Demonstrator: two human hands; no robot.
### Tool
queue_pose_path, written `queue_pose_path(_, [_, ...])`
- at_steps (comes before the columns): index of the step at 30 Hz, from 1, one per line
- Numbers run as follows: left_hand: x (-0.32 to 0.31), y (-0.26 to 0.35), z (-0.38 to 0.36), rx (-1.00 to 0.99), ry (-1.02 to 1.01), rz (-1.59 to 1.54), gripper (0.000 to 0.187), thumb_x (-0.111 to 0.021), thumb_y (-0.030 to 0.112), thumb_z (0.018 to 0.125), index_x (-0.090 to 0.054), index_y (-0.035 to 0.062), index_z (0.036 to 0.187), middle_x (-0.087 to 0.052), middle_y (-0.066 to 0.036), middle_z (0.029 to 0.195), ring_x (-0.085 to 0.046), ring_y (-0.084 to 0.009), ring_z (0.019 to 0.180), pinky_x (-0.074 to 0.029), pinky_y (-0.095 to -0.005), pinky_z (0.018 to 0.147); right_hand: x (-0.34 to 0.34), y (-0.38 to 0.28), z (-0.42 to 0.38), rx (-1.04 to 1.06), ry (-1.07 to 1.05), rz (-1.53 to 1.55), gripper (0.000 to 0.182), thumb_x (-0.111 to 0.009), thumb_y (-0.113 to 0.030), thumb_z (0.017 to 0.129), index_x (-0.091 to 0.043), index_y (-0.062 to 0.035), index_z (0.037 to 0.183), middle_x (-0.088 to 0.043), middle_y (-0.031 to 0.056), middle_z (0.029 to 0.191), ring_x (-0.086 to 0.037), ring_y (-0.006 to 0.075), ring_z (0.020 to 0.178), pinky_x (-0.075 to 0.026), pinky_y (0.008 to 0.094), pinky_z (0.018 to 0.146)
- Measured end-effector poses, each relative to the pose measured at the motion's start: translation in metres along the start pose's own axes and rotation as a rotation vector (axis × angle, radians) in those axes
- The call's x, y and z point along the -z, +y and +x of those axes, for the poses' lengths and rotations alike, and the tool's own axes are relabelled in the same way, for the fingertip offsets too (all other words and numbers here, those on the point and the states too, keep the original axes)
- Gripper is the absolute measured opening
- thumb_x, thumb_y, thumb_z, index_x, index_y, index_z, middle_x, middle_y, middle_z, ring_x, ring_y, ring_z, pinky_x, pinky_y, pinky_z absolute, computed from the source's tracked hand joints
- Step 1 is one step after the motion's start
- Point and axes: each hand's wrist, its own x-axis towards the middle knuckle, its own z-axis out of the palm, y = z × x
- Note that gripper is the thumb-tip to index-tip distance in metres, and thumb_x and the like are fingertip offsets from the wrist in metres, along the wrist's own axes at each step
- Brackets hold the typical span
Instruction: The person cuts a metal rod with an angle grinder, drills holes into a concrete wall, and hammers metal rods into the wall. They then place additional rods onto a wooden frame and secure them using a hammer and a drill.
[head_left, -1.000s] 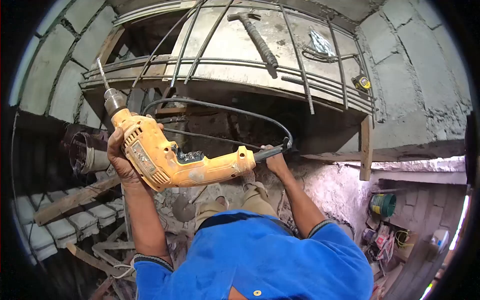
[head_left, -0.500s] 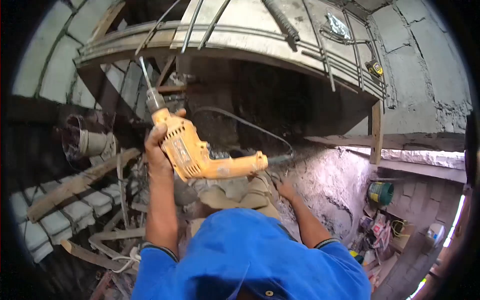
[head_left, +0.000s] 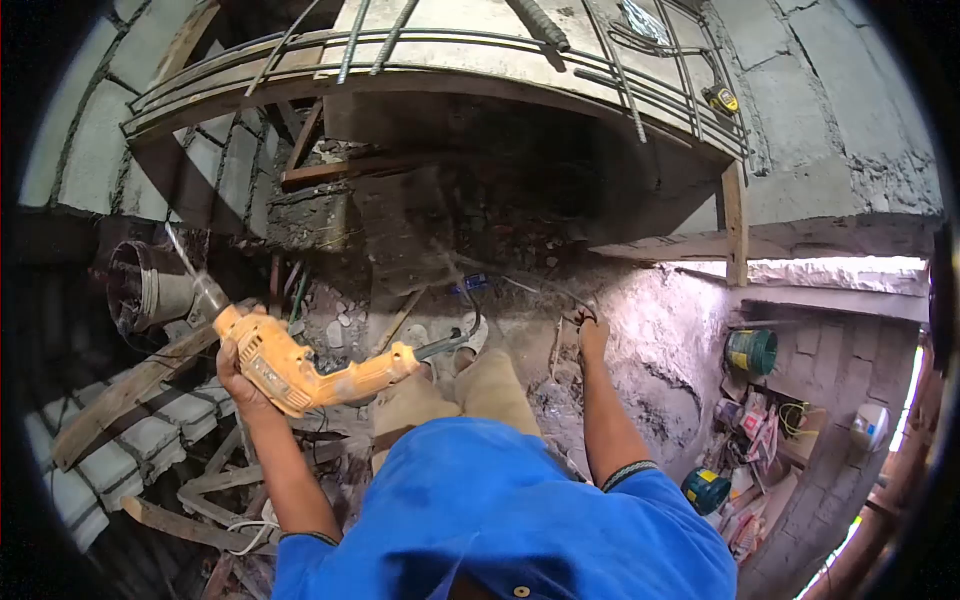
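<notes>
An orange power drill [head_left: 300, 370] is held in my left hand [head_left: 243, 378], which grips the body near the chuck. Its long bit [head_left: 182, 252] points up and left, while the handle extends to the right. A dark cord runs from the handle end past my feet. My right hand [head_left: 592, 335] is closed around a part of the cord [head_left: 555, 287] at the right, above the rough floor by the pale wall.
A steel-bar bundle [head_left: 450, 38] lies along the raised wooden form [head_left: 440, 85] ahead. A bucket [head_left: 160, 285] and loose timbers [head_left: 130, 400] are at left. A wooden post [head_left: 736, 225], a green bucket [head_left: 752, 351] and bags [head_left: 757, 440] are at right.
The drill and my left hand have moved down and left. My right hand has moved up and away from my body, with the cord in it. The view shows more of the floor and my legs.
</notes>
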Motion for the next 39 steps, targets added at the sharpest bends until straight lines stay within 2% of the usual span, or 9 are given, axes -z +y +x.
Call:
queue_pose_path(2, [-0.004, -0.013, -0.02, -0.008, 0.031, 0.016, 0.055, -0.061, 0.034, 0.086, -0.053, 0.0031, 0.131, -0.063, -0.022, 0.119, -0.068, -0.0388, 0.095, -0.059, -0.0493, 0.086, 0.016, 0.057, 0.032, 0.157, 0.11, -0.196, 0.034, -0.06, -0.024, 0.085, -0.069, 0.0079, 0.091, -0.065, 0.0318, 0.079, -0.065, 0.0452, 0.078, -0.05, 0.0472, 0.075])
queue_pose_path(5, [-0.008, -0.024, -0.04, 0.0, 0.077, 0.092, 0.055, -0.061, 0.036, 0.086, -0.053, 0.0053, 0.131, -0.063, -0.02, 0.12, -0.067, -0.0385, 0.093, -0.059, -0.0482, 0.083, 0.022, 0.097, 0.047, -0.23, -0.068, -0.455, 0.025, -0.058, -0.01, 0.086, -0.067, 0.0095, 0.098, -0.066, 0.0138, 0.075, -0.061, 0.0202, 0.066, -0.046, 0.0342, 0.062])
queue_pose_path(9, [-0.032, -0.043, -0.051, 0.042, 0.09, 0.137, 0.058, -0.064, 0.038, 0.083, -0.053, 0.0056, 0.13, -0.063, -0.018, 0.119, -0.067, -0.038, 0.092, -0.058, -0.0483, 0.082, 0.014, 0.141, 0.038, 0.054, -0.113, -0.945, 0.028, -0.059, -0.015, 0.084, -0.067, 0.012, 0.09, -0.068, 0.0253, 0.081, -0.068, 0.0306, 0.068, -0.05, 0.0406, 0.059])
queue_pose_path(16, [-0.095, -0.073, -0.04, 0.091, 0.056, 0.199, 0.054, -0.065, 0.036, 0.083, -0.057, 0.0034, 0.125, -0.066, -0.018, 0.116, -0.068, -0.038, 0.091, -0.058, -0.0473, 0.081, 0.034, 0.212, 0.029, -0.382, -0.531, 0.09, 0.042, -0.061, -0.031, 0.087, -0.066, 0.0109, 0.083, -0.065, 0.0312, 0.075, -0.069, 0.0433, 0.074, -0.053, 0.0489, 0.062])
queue_pose_path(20, [-0.121, -0.082, -0.032, 0.07, -0.06, 0.168, 0.051, -0.067, 0.032, 0.083, -0.057, 0.003, 0.123, -0.065, -0.019, 0.116, -0.067, -0.0388, 0.094, -0.059, -0.0498, 0.081, 0.091, 0.265, 0.055, -0.319, 0.165, 0.11, 0.044, -0.058, -0.032, 0.093, -0.067, 0.009, 0.079, -0.062, 0.0234, 0.063, -0.068, 0.035, 0.059, -0.052, 0.0425, 0.051])
queue_pose_path(24, [-0.13, -0.08, -0.021, 0.115, -0.103, 0.132, 0.053, -0.066, 0.032, 0.083, -0.054, 0.0035, 0.126, -0.064, -0.019, 0.117, -0.067, -0.0394, 0.094, -0.059, -0.0508, 0.08, 0.069, 0.09, 0.014, -0.469, 0.561, 0.288, 0.04, -0.059, -0.032, 0.093, -0.067, 0.0047, 0.081, -0.065, 0.0193, 0.067, -0.067, 0.0301, 0.056, -0.05, 0.0401, 0.047])
queue_pose_path(31, [-0.099, -0.098, 0.0, 0.093, -0.075, 0.104, 0.055, -0.067, 0.035, 0.082, -0.052, 0.0037, 0.125, -0.063, -0.019, 0.116, -0.068, -0.0381, 0.092, -0.059, -0.0504, 0.079, 0.055, 0.076, 0.039, -0.353, 0.048, 0.134, 0.03, -0.064, -0.028, 0.089, -0.068, 0.0012, 0.085, -0.068, 0.0206, 0.074, -0.061, 0.031, 0.054, -0.047, 0.0426, 0.048])
queue_pose_path(34, [-0.075, -0.123, 0.011, 0.282, -0.023, 0.161, 0.054, -0.072, 0.026, 0.079, -0.052, 0.0004, 0.122, -0.065, -0.019, 0.112, -0.068, -0.0336, 0.093, -0.057, -0.0456, 0.085, 0.058, 0.06, 0.011, -0.171, -0.054, -0.775, 0.041, -0.061, -0.036, 0.09, -0.07, 0.0031, 0.085, -0.07, 0.0255, 0.086, -0.065, 0.0448, 0.078, -0.051, 0.0461, 0.075])
queue_pose_path(39, [-0.068, -0.228, 0.037, 0.538, -0.059, 0.554, 0.038, -0.072, 0.014, 0.081, -0.054, 0.0019, 0.112, -0.066, -0.015, 0.097, -0.069, -0.0264, 0.084, -0.06, -0.0408, 0.076, 0.043, 0.009, -0.029, -0.202, -0.348, -0.071, 0.029, -0.064, -0.026, 0.089, -0.072, 0.0008, 0.081, -0.072, 0.0176, 0.089, -0.069, 0.0275, 0.087, -0.052, 0.0371, 0.077])
